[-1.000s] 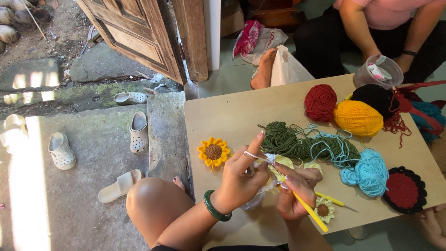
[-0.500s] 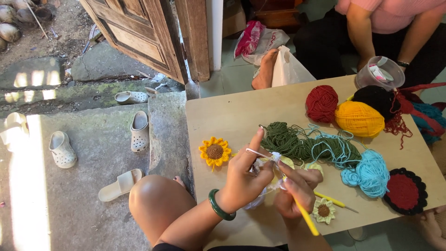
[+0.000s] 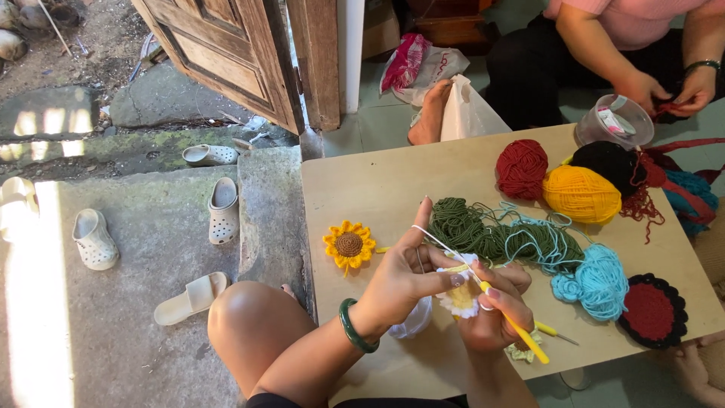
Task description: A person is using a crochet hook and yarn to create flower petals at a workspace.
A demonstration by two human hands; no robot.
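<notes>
Just crochet flower (image 3: 459, 299) between both hands' grip.

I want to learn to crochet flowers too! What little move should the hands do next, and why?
Probably pull the next loop through with the yellow crochet hook. The right hand holds the hook with its tip in the white and yellow crochet flower, and the left hand holds the white yarn strand taut over a raised finger, ready to be caught.

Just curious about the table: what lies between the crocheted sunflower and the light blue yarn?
In the head view, between the sunflower and the light blue yarn lie the person's hands and the tangled green yarn.
</notes>
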